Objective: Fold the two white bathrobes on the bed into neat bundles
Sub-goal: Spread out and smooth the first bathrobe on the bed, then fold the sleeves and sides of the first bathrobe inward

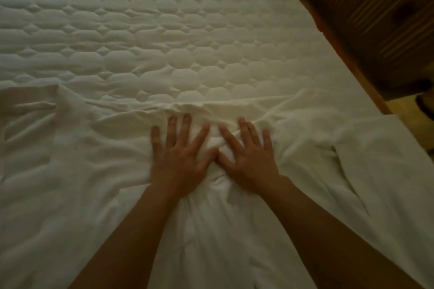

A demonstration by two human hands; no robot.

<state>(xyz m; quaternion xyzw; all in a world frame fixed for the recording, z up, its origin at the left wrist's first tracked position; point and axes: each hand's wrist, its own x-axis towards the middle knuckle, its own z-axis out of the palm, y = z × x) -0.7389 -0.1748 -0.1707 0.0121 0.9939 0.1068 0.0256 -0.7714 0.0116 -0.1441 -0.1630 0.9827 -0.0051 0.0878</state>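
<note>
Two hands flatten a white bathrobe on the bed

The bathrobe (234, 218) lies spread on the near part of the bed (164, 37), bunched in the middle. The left hand (180, 155) and right hand (249, 157) press it side by side, fingers straight and spread. Pushing might squash in more wrinkles, making a lumpy bundle.
</note>
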